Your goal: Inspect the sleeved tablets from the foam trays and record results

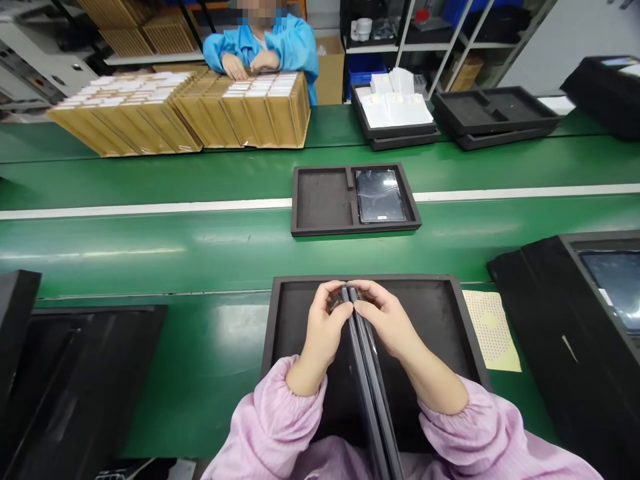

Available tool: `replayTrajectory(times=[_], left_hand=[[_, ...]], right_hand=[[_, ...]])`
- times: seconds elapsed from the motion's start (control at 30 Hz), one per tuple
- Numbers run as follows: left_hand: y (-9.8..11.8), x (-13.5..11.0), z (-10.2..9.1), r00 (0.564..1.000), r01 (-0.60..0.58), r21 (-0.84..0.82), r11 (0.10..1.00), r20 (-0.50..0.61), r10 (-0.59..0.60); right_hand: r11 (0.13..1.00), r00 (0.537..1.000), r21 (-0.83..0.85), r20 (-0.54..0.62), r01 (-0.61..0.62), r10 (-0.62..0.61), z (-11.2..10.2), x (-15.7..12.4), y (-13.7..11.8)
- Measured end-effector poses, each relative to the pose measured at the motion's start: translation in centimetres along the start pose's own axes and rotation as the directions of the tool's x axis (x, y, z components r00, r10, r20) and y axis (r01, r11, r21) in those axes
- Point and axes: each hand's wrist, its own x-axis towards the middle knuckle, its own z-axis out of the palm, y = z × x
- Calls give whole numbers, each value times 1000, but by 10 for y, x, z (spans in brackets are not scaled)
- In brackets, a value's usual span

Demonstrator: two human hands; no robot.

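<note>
Two thin dark tablets (371,387) stand on edge, pressed face to face, over a black foam tray (440,313) right in front of me. My left hand (323,330) pinches their far end from the left. My right hand (387,320) grips the same end from the right, fingers curled over the top edges. Both sleeves are pink.
On the green conveyor belt (175,240) lies a two-pocket black foam tray (320,200) with one tablet (380,195) in its right pocket. Stacked black trays (590,333) stand at my right, more at my left (75,373). A person in blue (263,47) handles brown boxes (240,113) across the belt.
</note>
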Motion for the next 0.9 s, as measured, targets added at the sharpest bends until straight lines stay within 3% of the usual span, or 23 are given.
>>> replayTrajectory(times=[0.43, 0.67, 0.9], left_hand=[[-4, 1, -1, 1000, -9, -22, 1000, 20, 9], [-12, -2, -11, 982, -9, -79, 997, 185, 23], [-13, -1, -4, 983, -81, -46, 996, 162, 88]], right_hand=[[1000, 999, 13, 39, 6, -6, -4, 0, -1], [997, 970, 76, 242, 5, -23, -18, -3, 4], [997, 977, 70, 209, 27, -41, -19, -2, 3]])
